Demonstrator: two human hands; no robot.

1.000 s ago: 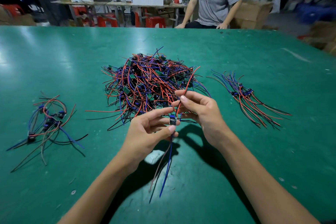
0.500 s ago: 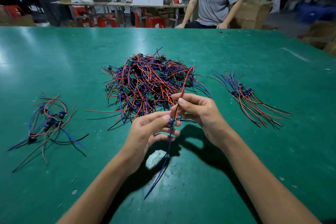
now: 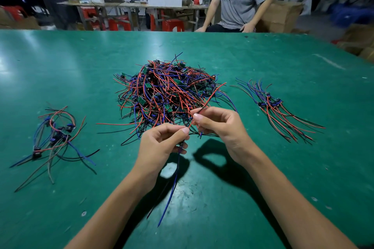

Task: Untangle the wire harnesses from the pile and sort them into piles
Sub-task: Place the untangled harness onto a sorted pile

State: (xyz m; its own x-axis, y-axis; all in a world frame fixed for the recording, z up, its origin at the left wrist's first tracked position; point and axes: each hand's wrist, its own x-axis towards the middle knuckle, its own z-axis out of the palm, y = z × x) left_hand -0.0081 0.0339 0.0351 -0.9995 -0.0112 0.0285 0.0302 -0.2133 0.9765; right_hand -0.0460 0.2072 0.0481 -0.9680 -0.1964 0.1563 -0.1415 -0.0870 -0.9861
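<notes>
While both hands work just in front of the central pile, the left hand has its fingers curled, thumb and forefinger pinching one wire harness at its small connector, with blue and dark leads hanging down below the palm toward the green table. Right hand pinches the same harness's red lead between thumb and forefinger; remaining fingers loosely curled. Red lead rises up-right over the pile's near edge, free end in the air.

Handling, as judgement: very light, limp thin wires, springy enough to snag neighbours; insulation probably slick. Best hold looks like the connector body, not the bare tips. Pulling a single lead could strain its joint.

Sorted piles: left pile loose and looped, right pile combed straight, both well apart from the central pile.
</notes>
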